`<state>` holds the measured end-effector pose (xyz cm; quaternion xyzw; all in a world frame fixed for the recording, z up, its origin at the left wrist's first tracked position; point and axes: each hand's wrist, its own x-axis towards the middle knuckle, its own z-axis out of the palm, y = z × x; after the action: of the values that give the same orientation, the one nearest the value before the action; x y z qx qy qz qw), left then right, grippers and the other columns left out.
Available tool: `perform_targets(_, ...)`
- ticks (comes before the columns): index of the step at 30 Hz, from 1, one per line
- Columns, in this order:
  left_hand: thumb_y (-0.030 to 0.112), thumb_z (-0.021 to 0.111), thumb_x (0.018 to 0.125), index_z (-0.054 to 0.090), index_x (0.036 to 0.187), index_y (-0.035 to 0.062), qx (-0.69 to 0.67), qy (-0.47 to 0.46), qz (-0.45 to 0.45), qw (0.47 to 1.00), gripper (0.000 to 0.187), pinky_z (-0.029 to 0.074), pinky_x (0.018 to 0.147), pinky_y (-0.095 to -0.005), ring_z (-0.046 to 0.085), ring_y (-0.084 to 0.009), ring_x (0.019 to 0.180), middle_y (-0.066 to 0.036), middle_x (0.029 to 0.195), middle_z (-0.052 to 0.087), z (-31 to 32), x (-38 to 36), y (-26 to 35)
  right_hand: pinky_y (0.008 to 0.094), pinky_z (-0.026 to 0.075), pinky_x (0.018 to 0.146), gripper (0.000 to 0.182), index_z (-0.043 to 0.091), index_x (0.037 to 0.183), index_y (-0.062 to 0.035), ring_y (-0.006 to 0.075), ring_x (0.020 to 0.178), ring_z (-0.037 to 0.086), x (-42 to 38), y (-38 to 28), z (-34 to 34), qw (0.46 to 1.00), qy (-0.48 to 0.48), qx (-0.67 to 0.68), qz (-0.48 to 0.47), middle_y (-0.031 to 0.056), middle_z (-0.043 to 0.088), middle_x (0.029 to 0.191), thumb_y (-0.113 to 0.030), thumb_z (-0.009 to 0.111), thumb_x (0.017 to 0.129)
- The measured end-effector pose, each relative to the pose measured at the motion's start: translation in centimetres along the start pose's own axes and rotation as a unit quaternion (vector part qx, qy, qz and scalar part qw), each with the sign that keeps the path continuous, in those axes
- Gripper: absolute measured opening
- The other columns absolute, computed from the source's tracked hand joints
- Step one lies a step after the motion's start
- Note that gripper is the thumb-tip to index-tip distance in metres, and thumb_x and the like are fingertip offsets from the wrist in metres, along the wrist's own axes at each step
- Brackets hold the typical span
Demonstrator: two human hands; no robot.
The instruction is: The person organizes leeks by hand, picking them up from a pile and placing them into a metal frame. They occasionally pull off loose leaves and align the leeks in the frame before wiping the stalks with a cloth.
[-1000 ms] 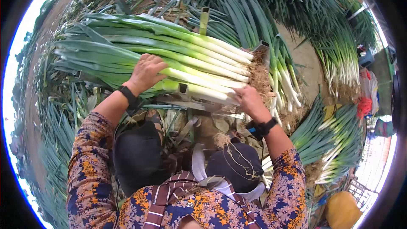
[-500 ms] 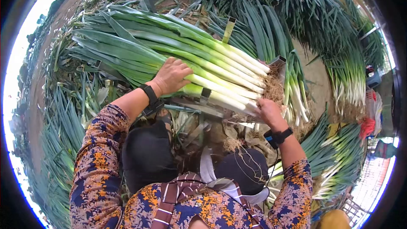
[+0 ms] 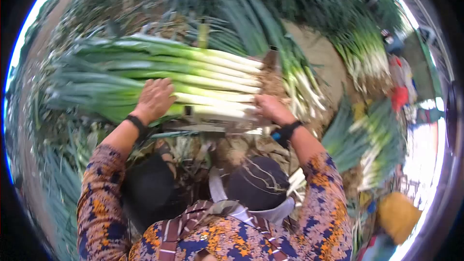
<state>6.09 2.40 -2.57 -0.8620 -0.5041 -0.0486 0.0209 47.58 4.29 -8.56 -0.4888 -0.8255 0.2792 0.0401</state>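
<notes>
A layer of leeks (image 3: 193,70) lies across a metal rack (image 3: 193,126) in front of me, green leaves to the left and white root ends to the right. My left hand (image 3: 155,99) is closed over the nearest leek where the green turns pale, its fingers curled down onto the stalk. At the white end, beside the brown roots (image 3: 274,79), my right hand (image 3: 273,108) grips the same near stalk. Its fingertips are partly hidden. The picture is blurred by motion.
Upright metal posts (image 3: 202,36) stand along the rack's edges. More leeks (image 3: 360,53) lie in heaps at the back and right, with another pile (image 3: 372,140) at right. A yellow rounded object (image 3: 398,217) is at lower right. Loose roots (image 3: 263,176) lie on my knee.
The whole view has shifted and turned, so the leeks appear further left and more level. Both hands stay on the near leek, with little visible change in their hold.
</notes>
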Motion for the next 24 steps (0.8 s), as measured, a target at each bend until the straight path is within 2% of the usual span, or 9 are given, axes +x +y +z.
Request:
perform_targets(3,0.028,0.063,0.085,0.060,0.093,0.0098,0.021,0.023,0.026,0.999,0.020,0.040,0.088,-0.0434,0.055,-0.0276,0.101,-0.009,0.112,0.059,0.5,0.1,-0.1,0.0442,0.050,0.077,0.029,0.059,0.096,-0.0035,0.0372,0.086,0.061,0.1,0.0,1.4,1.000,0.019,-0.011,0.001,0.0206,0.061,0.088,-0.023,0.074,0.080)
perform_targets(7,0.027,0.065,0.083,0.059,0.096,0.0100,0.028,0.009,0.025,0.999,0.022,0.038,0.089,-0.0421,0.054,-0.0270,0.101,-0.008,0.115,0.056,-0.1,0.2,0.2,0.0375,0.053,0.079,0.021,0.065,0.102,-0.0015,0.0279,0.085,0.065,-2.8,-2.8,-2.6,0.975,0.188,0.114,-0.040,0.0153,0.066,0.094,-0.015,0.070,0.087)
perform_targets(9,0.027,0.066,0.082,0.059,0.097,0.0096,0.030,0.009,0.027,0.999,0.024,0.037,0.090,-0.0419,0.053,-0.0272,0.101,-0.008,0.115,0.056,0.0,0.2,0.3,0.0341,0.053,0.075,0.019,0.066,0.101,-0.0009,0.0207,0.078,0.065,-4.5,-2.0,-5.7,0.894,0.283,0.338,0.083,0.0127,0.069,0.094,-0.018,0.065,0.092)
perform_targets(11,0.028,0.067,0.081,0.059,0.097,0.0091,0.030,0.014,0.029,0.999,0.026,0.037,0.090,-0.0420,0.053,-0.0275,0.101,-0.009,0.115,0.056,0.2,0.1,0.5,0.0309,0.052,0.071,0.022,0.067,0.102,-0.0007,0.0162,0.075,0.064,-4.8,4.8,-6.1,0.841,0.416,0.304,0.167,0.0113,0.070,0.092,-0.020,0.061,0.094)
perform_targets(13,0.030,0.069,0.079,0.060,0.100,0.0080,0.022,0.007,0.026,0.999,0.032,0.037,0.092,-0.0429,0.053,-0.0284,0.104,-0.010,0.119,0.056,0.3,-0.1,0.2,0.0344,0.052,0.076,0.029,0.067,0.102,0.0004,0.0236,0.082,0.067,-4.1,14.9,-2.8,0.836,0.422,0.258,0.238,0.0152,0.071,0.094,-0.026,0.062,0.091)
perform_targets(15,0.031,0.070,0.077,0.060,0.100,0.0075,0.015,0.001,0.019,1.000,0.035,0.037,0.092,-0.0436,0.053,-0.0288,0.105,-0.011,0.120,0.057,-0.1,0.0,0.4,0.0399,0.050,0.088,0.043,0.063,0.113,0.0024,0.0336,0.098,0.066,-3.6,21.1,0.8,0.877,0.297,0.164,0.341,0.0213,0.069,0.107,-0.032,0.064,0.087)
perform_targets(17,0.034,0.071,0.074,0.060,0.101,0.0069,0.012,-0.018,0.005,1.000,0.040,0.037,0.093,-0.0443,0.054,-0.0294,0.106,-0.012,0.122,0.057,-0.4,0.0,0.4,0.0410,0.044,0.099,0.051,0.057,0.123,0.0032,0.0375,0.111,0.060,-1.6,26.0,5.8,0.862,0.308,0.101,0.390,0.0262,0.063,0.119,-0.030,0.067,0.085)
perform_targets(19,0.035,0.072,0.073,0.060,0.102,0.0068,0.007,-0.029,-0.002,1.000,0.043,0.037,0.093,-0.0445,0.054,-0.0298,0.106,-0.013,0.123,0.057,-0.5,0.2,0.6,0.0447,0.044,0.100,0.063,0.045,0.135,0.0030,0.0419,0.117,0.057,0.7,24.8,6.5,0.863,0.313,0.094,0.384,0.0298,0.058,0.124,-0.027,0.067,0.084)
perform_targets(24,0.051,0.066,0.074,0.060,0.101,0.0058,0.017,-0.023,0.026,0.999,0.053,0.039,0.088,-0.0456,0.056,-0.0329,0.099,-0.017,0.119,0.058,-0.2,0.3,-0.1,0.0511,0.048,0.086,0.043,0.053,0.118,-0.0013,0.0450,0.100,0.062,4.5,24.0,6.6,0.860,0.313,0.055,0.401,0.0271,0.066,0.104,-0.029,0.065,0.088)
